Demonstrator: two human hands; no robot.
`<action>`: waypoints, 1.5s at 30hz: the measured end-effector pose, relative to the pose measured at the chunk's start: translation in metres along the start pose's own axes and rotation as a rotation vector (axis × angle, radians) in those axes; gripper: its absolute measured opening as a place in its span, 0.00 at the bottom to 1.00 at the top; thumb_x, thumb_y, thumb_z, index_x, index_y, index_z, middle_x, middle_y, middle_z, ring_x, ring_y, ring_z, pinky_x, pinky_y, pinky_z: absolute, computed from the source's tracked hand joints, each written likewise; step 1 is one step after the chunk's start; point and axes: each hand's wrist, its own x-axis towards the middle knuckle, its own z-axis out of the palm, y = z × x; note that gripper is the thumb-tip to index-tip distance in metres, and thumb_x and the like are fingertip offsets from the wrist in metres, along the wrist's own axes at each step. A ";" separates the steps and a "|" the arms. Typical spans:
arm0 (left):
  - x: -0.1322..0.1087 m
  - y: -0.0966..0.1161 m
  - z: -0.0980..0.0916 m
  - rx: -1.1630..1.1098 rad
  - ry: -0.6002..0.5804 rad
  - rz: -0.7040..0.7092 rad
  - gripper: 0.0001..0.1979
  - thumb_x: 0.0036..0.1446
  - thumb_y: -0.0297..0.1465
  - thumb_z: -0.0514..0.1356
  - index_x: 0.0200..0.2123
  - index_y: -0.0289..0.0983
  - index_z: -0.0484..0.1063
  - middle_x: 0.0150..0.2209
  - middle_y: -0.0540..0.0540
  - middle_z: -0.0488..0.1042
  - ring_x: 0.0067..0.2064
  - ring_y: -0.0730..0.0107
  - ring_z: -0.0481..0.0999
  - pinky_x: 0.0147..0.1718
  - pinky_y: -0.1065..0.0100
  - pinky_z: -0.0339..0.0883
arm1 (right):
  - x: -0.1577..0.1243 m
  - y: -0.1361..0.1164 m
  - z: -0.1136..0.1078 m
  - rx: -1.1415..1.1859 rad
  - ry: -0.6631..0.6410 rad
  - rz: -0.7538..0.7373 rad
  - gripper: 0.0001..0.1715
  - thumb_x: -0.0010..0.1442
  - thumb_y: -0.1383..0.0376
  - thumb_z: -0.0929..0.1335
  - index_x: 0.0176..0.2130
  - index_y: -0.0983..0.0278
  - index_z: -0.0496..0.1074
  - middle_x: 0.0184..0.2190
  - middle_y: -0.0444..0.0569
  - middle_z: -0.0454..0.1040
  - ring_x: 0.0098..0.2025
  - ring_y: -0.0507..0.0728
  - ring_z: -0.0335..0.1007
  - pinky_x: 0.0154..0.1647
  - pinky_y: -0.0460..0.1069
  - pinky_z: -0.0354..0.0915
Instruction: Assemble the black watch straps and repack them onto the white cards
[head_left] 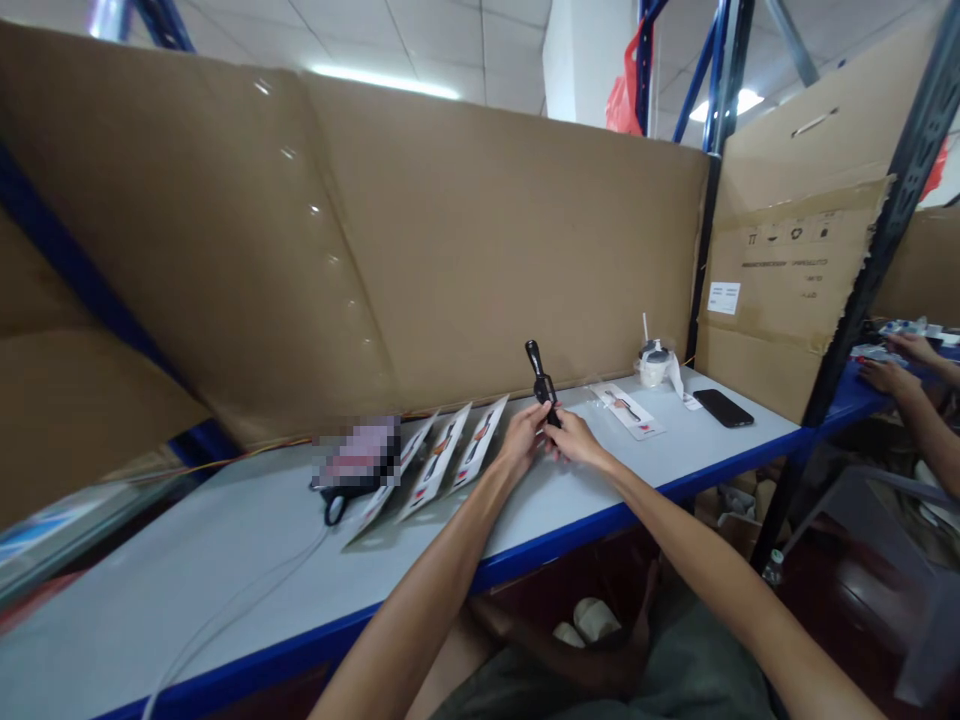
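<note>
Both my hands meet over the grey bench top (225, 540) and grip a small black strap-like item (538, 378) that stands upright between them. My left hand (522, 436) pinches its lower end from the left. My right hand (571, 437) closes on the same end from the right. To the left of my hands lie three white printed packaging cards (442, 458) in a row, each showing a strap picture. Another white card in clear wrap (627, 408) lies just right of my hands.
A black phone (722, 407) and a white lidded cup with a straw (654, 364) sit at the bench's right end. Tall cardboard sheets (375, 240) wall the back. A black cable (334, 505) lies left of the cards. Another person's hands (896, 365) work at the far right.
</note>
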 end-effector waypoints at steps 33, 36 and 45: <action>0.021 -0.016 -0.023 0.860 0.496 0.155 0.11 0.55 0.29 0.55 0.36 0.38 0.78 0.32 0.44 0.79 0.36 0.63 0.78 0.37 0.68 0.66 | -0.019 0.024 -0.156 -0.895 0.411 0.352 0.26 0.70 0.54 0.59 0.50 0.66 0.77 0.50 0.61 0.78 0.53 0.62 0.74 0.45 0.49 0.64; 0.023 -0.020 -0.023 0.959 0.460 0.159 0.13 0.57 0.28 0.55 0.39 0.37 0.79 0.36 0.42 0.81 0.40 0.62 0.79 0.40 0.67 0.66 | -0.033 0.010 -0.151 -0.906 0.403 0.300 0.27 0.71 0.54 0.57 0.51 0.66 0.76 0.49 0.60 0.78 0.53 0.62 0.74 0.45 0.48 0.63; 0.026 -0.024 -0.028 0.975 0.398 0.168 0.14 0.57 0.28 0.53 0.37 0.35 0.79 0.31 0.44 0.80 0.34 0.64 0.78 0.36 0.69 0.65 | -0.035 -0.027 -0.087 -0.947 0.222 0.126 0.25 0.72 0.56 0.57 0.51 0.64 0.75 0.48 0.59 0.79 0.51 0.63 0.76 0.45 0.49 0.66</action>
